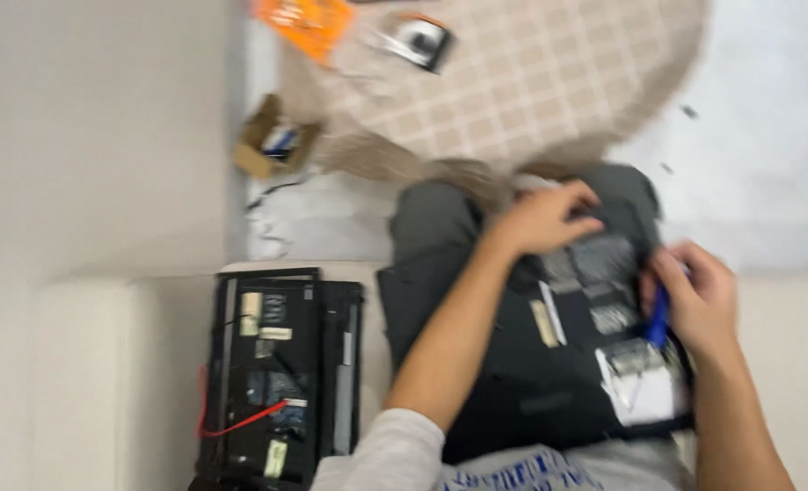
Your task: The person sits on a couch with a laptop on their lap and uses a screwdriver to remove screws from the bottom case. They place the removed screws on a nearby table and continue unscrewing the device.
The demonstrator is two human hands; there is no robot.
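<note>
An opened black laptop base (558, 364) lies across my lap, its inner parts and stickers showing. My left hand (542, 218) rests on the base's far edge, fingers curled over it. My right hand (695, 300) is at the base's right side, closed on a small blue tool (658, 318) whose tip touches the inside of the base. The picture is blurred, so fine parts are hard to tell.
A second opened black device panel (277, 373) with a red wire lies on the cream sofa seat (104, 364) to my left. A round table with a checked cloth (531, 82) stands ahead, bearing an orange packet (304, 23). A small cardboard box (272, 141) sits on the floor.
</note>
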